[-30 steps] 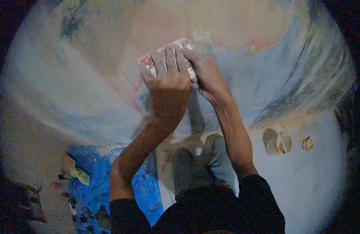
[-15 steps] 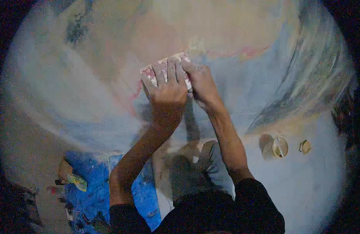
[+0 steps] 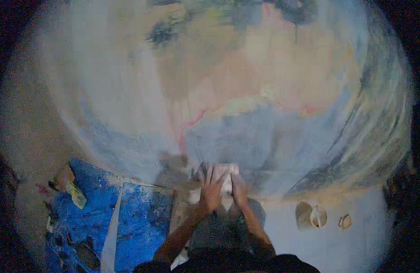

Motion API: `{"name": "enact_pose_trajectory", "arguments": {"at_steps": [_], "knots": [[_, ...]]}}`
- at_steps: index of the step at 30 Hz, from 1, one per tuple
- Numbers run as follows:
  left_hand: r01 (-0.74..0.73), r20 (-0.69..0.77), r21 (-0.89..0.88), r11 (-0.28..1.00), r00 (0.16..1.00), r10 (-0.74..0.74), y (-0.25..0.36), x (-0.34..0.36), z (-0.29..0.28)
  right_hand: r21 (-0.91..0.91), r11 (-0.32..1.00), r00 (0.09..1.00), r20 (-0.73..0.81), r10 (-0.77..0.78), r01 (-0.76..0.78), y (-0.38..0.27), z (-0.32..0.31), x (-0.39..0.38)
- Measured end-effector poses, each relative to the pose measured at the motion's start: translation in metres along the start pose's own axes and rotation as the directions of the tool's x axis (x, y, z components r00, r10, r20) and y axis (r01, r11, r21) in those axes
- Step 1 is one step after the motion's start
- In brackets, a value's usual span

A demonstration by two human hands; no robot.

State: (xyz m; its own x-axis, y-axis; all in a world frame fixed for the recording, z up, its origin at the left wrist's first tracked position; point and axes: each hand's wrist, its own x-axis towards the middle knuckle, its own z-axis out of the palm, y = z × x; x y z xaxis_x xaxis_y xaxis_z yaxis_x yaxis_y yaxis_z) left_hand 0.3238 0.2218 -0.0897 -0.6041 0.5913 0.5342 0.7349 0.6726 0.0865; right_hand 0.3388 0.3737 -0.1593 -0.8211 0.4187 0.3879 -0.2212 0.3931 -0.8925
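A flat rectangular block (image 3: 226,186), pale now and smeared white and red in the earlier view, is held between my two hands low on a large painted surface (image 3: 228,136). My left hand (image 3: 211,189) lies over its left part with the fingers spread and pointing up. At its right edge my right hand (image 3: 239,190) grips it, fingers close together. The hands hide much of the block and are slightly blurred. Broad patches of grey-blue, ochre, pink and dark green cover the painted surface.
To the right sit a round shallow container (image 3: 320,216) with a stick-like bar across it and a small tan piece (image 3: 345,222). A blue paint-stained sheet (image 3: 144,218) lies at lower left, with a yellow-green crumpled item (image 3: 76,196) and thin cords near it.
Both hands have come down toward me with the block, from high on the painted surface to its lower edge. The view has shifted, so more of the painting shows above.
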Motion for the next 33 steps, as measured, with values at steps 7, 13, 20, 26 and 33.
{"name": "enact_pose_trajectory", "arguments": {"at_steps": [7,13,20,26,33], "knots": [[0.649,0.537,-0.582,0.49,0.759,-0.369,0.001,-0.176,0.137,-0.265,0.868,0.901,-0.004,0.434,-0.42,0.212,-0.043,-0.151],[0.372,0.152,-0.764,0.528,0.898,-0.413,-0.031,-0.232,0.243,-0.189,0.966,0.982,0.04,0.187,-0.176,0.09,-0.012,-0.133],[0.673,0.577,-0.74,-0.004,0.631,-0.518,-0.036,-0.15,0.14,-0.276,0.917,0.936,0.119,0.332,-0.29,-0.023,0.013,-0.098],[0.152,-0.034,-0.488,0.859,0.981,-0.192,-0.035,-0.145,0.093,0.217,0.662,0.692,0.33,0.642,-0.717,-0.003,0.011,-0.109],[0.258,0.228,-0.963,0.076,0.933,-0.278,-0.019,-0.153,0.141,0.38,0.86,0.901,-0.131,0.414,-0.34,0.013,0.055,-0.115]]}}
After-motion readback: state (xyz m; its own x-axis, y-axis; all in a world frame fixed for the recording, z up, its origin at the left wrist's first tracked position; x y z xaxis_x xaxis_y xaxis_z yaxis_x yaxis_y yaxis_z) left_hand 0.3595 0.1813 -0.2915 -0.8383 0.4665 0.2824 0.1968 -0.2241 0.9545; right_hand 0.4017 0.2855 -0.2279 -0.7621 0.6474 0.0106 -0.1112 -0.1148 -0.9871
